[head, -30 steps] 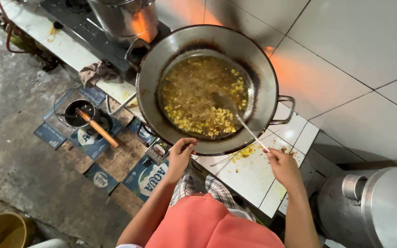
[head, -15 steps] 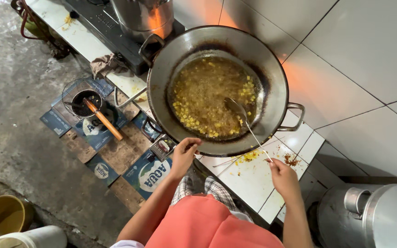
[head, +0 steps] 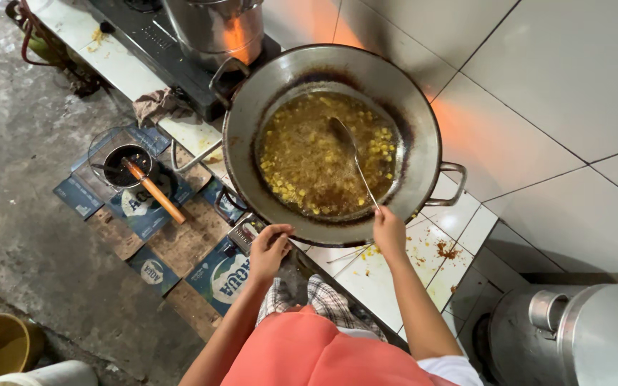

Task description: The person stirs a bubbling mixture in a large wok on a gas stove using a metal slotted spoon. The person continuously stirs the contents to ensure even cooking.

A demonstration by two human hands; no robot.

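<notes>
In the head view, a wide metal wok (head: 330,143) sits on a tiled counter (head: 388,275), filled with bubbling brown oil and yellow bits of food (head: 309,161). The right hand (head: 389,232) is closed around the end of a thin metal handle, and the ladle (head: 352,161) it belongs to reaches up into the oil, its bowl lying among the pieces near the middle of the wok. A second ago that bowl lay lower and further right, close to the near rim, so the ladle has swept up across the frying food; this reads as stirring in progress, with the food still cooking in the oil and nothing lifted out. The left hand (head: 270,246) stays where it was, fingers curled over the near edge of the wok at its lower left, steadying it. Left of the wok, a small dark pot (head: 126,164) with an orange-handled tool (head: 155,191) rests on the floor on flattened cardboard. A steel pot (head: 216,28) stands on the stove behind, and a big metal canister (head: 574,336) sits at lower right.
</notes>
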